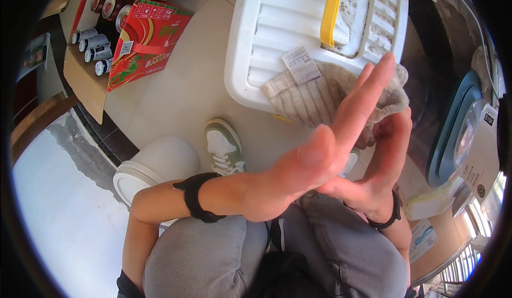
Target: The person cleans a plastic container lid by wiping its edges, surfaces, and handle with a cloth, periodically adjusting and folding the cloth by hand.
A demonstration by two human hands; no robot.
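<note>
My left hand (pixel 308 154) is stretched out flat in the middle of the view, fingers straight and thumb raised, with nothing visible in its grasp. Behind it is a beige striped cloth (pixel 316 94) with a white printed label (pixel 302 65) on it. My right hand (pixel 380 170), at the right, has its curled fingers on the bunched end of this cloth; my left hand covers part of that grip. Beyond the hands, a white plastic storage box lid (pixel 280 22) with a yellow handle (pixel 331 14) lies under the cloth's far part. Dirt speckles the lid's grooves.
An opened red carton (pixel 154 44) of cans and bottles stands on the tiled floor at upper left. A white bucket (pixel 168 158) is beside my left forearm. Blue-green lids (pixel 452 138) and clear packaging are at the right. My green shoe (pixel 222 146) rests ahead.
</note>
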